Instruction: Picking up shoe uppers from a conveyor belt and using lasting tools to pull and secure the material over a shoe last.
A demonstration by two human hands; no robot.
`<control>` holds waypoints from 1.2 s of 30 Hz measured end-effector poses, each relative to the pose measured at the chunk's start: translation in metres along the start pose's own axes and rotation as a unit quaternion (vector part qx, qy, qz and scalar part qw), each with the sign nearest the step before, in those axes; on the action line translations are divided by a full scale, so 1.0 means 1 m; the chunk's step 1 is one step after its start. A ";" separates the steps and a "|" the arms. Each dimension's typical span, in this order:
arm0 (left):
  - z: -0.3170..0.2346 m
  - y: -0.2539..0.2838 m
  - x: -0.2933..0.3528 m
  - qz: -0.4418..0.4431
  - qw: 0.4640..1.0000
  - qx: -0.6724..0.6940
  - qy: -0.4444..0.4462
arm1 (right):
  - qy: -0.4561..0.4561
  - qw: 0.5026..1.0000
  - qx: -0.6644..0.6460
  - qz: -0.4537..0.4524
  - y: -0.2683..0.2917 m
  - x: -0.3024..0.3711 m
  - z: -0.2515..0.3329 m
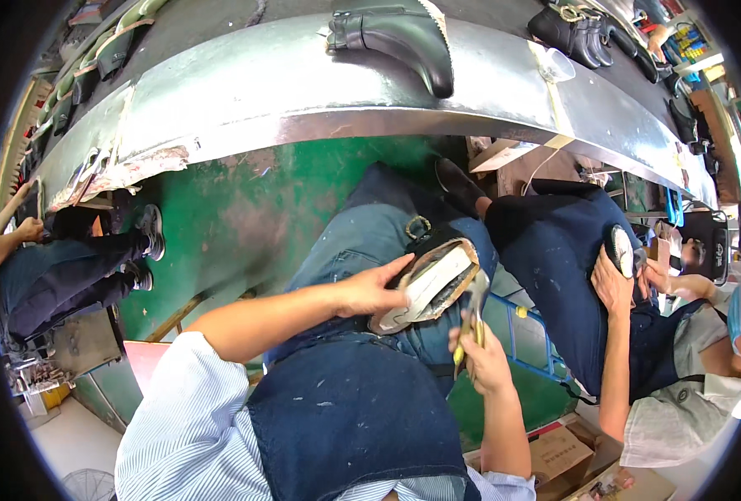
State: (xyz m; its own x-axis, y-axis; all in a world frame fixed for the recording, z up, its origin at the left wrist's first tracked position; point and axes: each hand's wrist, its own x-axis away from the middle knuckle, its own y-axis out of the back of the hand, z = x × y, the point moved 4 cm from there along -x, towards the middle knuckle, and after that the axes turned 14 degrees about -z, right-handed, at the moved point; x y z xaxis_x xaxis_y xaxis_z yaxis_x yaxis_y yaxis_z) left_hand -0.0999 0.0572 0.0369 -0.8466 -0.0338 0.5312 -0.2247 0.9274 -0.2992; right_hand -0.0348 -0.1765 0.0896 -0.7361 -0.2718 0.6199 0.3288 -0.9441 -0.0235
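Note:
An unfinished dark shoe (430, 280) lies bottom up across my lap, its pale underside framed by a brown folded rim. My left hand (370, 288) grips it from the left, the thumb over the underside and the other fingers along its edge. Near its far end, a round gold-coloured buckle (418, 225) shows against the dark upper. In my right hand (486, 357) is a pair of pliers (469, 326) with yellowish handles. The metal jaws reach the shoe's right rim; whether they pinch it, I cannot tell.
A metal-edged bench (245, 75) curves across the front, with a black boot (395, 42) lying on it. More black boots (571, 35) stand farther right. Close on my right, a co-worker's hand (611, 284) holds another shoe. A cardboard box (558, 451) sits low at right.

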 end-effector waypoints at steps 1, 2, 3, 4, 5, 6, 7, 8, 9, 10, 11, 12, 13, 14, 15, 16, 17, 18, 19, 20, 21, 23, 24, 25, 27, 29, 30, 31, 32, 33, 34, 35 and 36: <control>0.007 -0.002 -0.002 -0.049 0.971 -0.209 -0.110 | -0.048 0.998 0.041 -0.020 0.010 0.013 0.000; 0.015 -0.007 -0.004 -0.072 0.956 -0.235 -0.158 | -0.097 0.991 0.082 -0.040 0.016 0.021 0.000; 0.013 -0.015 -0.002 -0.093 0.939 -0.259 -0.204 | -0.100 0.990 0.084 -0.045 0.019 0.025 0.003; 0.012 -0.015 -0.002 -0.086 0.942 -0.257 -0.199 | -0.004 0.972 0.234 0.004 0.017 0.028 0.010; 0.010 -0.014 -0.002 -0.079 0.944 -0.255 -0.194 | 0.090 0.921 0.376 0.055 0.013 0.032 0.017; 0.012 -0.014 -0.002 -0.083 0.945 -0.252 -0.190 | 0.148 0.891 0.422 0.073 0.004 0.036 0.031; 0.012 -0.014 -0.002 -0.083 0.946 -0.249 -0.189 | 0.146 0.890 0.425 0.073 0.003 0.032 0.031; 0.010 -0.014 -0.002 -0.078 0.947 -0.252 -0.184 | 0.245 0.840 0.478 0.072 0.000 0.030 0.034; 0.009 -0.014 -0.003 -0.073 0.947 -0.255 -0.180 | 0.342 0.777 0.524 0.071 -0.004 0.028 0.038; 0.010 -0.013 -0.004 -0.076 0.947 -0.253 -0.181 | 0.343 0.775 0.525 0.074 -0.007 0.026 0.041; 0.013 -0.013 -0.005 -0.074 0.946 -0.255 -0.185 | 0.382 0.746 0.542 0.068 -0.012 0.025 0.046; 0.015 -0.012 -0.005 -0.072 0.945 -0.258 -0.190 | 0.420 0.715 0.556 0.063 -0.016 0.026 0.050; 0.015 -0.012 -0.005 -0.077 0.944 -0.257 -0.191 | 0.423 0.713 0.556 0.067 -0.017 0.024 0.051; 0.016 -0.013 -0.004 -0.079 0.942 -0.260 -0.196 | 0.411 0.696 0.584 0.081 -0.015 0.023 0.050; 0.017 -0.014 -0.005 -0.080 0.940 -0.264 -0.200 | 0.399 0.678 0.610 0.094 -0.015 0.020 0.048; 0.019 -0.015 -0.006 -0.080 0.936 -0.270 -0.211 | 0.400 0.677 0.610 0.096 -0.019 0.018 0.049; 0.018 -0.012 -0.009 -0.082 0.936 -0.269 -0.211 | 0.354 0.721 0.580 0.139 -0.024 0.016 0.047; 0.016 -0.010 -0.011 -0.078 0.940 -0.252 -0.216 | 0.304 0.759 0.546 0.181 -0.029 0.018 0.045; 0.015 -0.010 -0.012 -0.073 0.944 -0.234 -0.221 | 0.304 0.758 0.548 0.182 -0.032 0.021 0.042; 0.024 -0.010 -0.010 -0.070 0.944 -0.243 -0.212 | 0.265 0.791 0.517 0.191 -0.033 0.023 0.036; 0.022 -0.011 -0.008 -0.071 0.944 -0.242 -0.214 | 0.228 0.821 0.483 0.199 -0.035 0.021 0.034; 0.018 -0.013 -0.007 -0.082 0.935 -0.268 -0.217 | 0.195 0.825 0.496 0.191 -0.031 0.023 0.042; 0.018 -0.013 -0.007 -0.079 0.931 -0.280 -0.221 | 0.245 0.815 0.500 0.162 -0.026 0.024 0.045; 0.017 -0.014 -0.006 -0.076 0.932 -0.278 -0.221 | 0.294 0.802 0.503 0.131 -0.022 0.025 0.049; 0.016 -0.016 -0.002 -0.081 0.930 -0.288 -0.213 | 0.244 0.814 0.509 0.135 -0.021 0.019 0.053; 0.011 -0.019 0.001 -0.075 0.934 -0.281 -0.207 | 0.208 0.810 0.531 0.139 -0.024 0.015 0.057; 0.009 -0.020 0.001 -0.071 0.937 -0.277 -0.202 | 0.186 0.812 0.536 0.139 -0.025 0.013 0.061; 0.009 -0.021 0.001 -0.070 0.937 -0.275 -0.203 | 0.185 0.811 0.538 0.138 -0.029 0.012 0.069; 0.009 -0.023 0.002 -0.070 0.934 -0.286 -0.203 | 0.138 0.803 0.559 0.156 -0.031 0.011 0.074; 0.009 -0.024 0.002 -0.069 0.930 -0.298 -0.203 | 0.091 0.793 0.577 0.173 -0.032 0.008 0.078; 0.006 -0.024 0.002 -0.070 0.930 -0.297 -0.204 | 0.090 0.768 0.604 0.191 -0.033 0.005 0.082; 0.004 -0.024 0.002 -0.056 0.912 -0.348 -0.210 | 0.092 0.767 0.605 0.191 -0.040 0.002 0.091; 0.002 -0.025 0.001 -0.041 0.891 -0.398 -0.216 | 0.065 0.740 0.637 0.206 -0.050 0.002 0.101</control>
State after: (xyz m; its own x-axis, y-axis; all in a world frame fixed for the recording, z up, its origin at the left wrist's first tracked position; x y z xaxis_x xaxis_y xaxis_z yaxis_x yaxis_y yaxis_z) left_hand -0.0967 0.0333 0.0430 -0.9883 -0.0941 0.1202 -0.0262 0.8801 0.4741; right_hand 0.0071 -0.1112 0.1707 -0.4415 -0.5812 0.6836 0.7713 0.1435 0.6201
